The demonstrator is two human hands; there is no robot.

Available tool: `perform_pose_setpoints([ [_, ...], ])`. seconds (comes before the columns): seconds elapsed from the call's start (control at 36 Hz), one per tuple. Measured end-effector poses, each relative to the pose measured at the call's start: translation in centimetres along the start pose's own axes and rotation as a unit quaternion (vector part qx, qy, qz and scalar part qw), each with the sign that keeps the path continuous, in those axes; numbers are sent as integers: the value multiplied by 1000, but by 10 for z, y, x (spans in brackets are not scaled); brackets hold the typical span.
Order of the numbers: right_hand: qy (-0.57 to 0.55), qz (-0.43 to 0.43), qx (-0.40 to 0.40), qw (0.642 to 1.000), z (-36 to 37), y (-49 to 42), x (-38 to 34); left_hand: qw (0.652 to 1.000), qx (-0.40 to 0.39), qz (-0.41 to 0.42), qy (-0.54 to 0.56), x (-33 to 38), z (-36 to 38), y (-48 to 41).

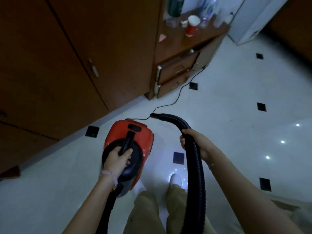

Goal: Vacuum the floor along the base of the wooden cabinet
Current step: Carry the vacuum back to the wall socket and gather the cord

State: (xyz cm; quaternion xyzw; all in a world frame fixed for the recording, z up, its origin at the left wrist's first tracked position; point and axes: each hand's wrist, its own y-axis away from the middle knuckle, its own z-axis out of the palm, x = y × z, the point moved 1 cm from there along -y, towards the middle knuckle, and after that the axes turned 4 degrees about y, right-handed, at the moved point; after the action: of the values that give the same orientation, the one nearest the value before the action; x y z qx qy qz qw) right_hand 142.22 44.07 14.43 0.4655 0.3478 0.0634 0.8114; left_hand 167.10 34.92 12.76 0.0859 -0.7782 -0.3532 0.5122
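**Nozzle short of cabinet base**

Vacuum body (130, 149), red, hangs above the white floor (228, 115), carried by the left hand (118, 157), its grip clamped on the black handle. Right hand (194, 142) is closed around the ribbed hose (195, 174); the nozzle (156, 115) points far-left, near the wooden cabinet (67, 65) but apart from its base. Power cord (177, 97) trails beside the drawers. Judged: sweep in approach. Next move calls for lowering the nozzle to the base line, clear of the cord.
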Motion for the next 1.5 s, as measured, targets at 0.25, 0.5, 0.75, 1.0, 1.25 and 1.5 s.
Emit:
perform_pose_setpoints([
  [0.25, -147, -61, 36, 987, -88, 66, -67, 994, -70, 62, -56, 83, 64, 17],
  [0.5, -236, -110, 55, 964, -188, 92, -130, 978, -136, 91, -126, 151, 170, 18],
  [0.75, -263, -100, 51, 958, -284, 83, -206, 970, -160, 78, -167, 202, 289, 3],
  [1.0, -278, -132, 68, 949, -349, 83, -288, 963, -189, 99, -164, 264, 398, -12],
  [1.25, -284, -160, 102, 940, -411, 58, -382, 947, -235, 96, -198, 331, 509, -73],
  [1.5, -320, -191, 147, 916, -471, 31, -475, 924, -282, 95, -241, 421, 618, -139],
])
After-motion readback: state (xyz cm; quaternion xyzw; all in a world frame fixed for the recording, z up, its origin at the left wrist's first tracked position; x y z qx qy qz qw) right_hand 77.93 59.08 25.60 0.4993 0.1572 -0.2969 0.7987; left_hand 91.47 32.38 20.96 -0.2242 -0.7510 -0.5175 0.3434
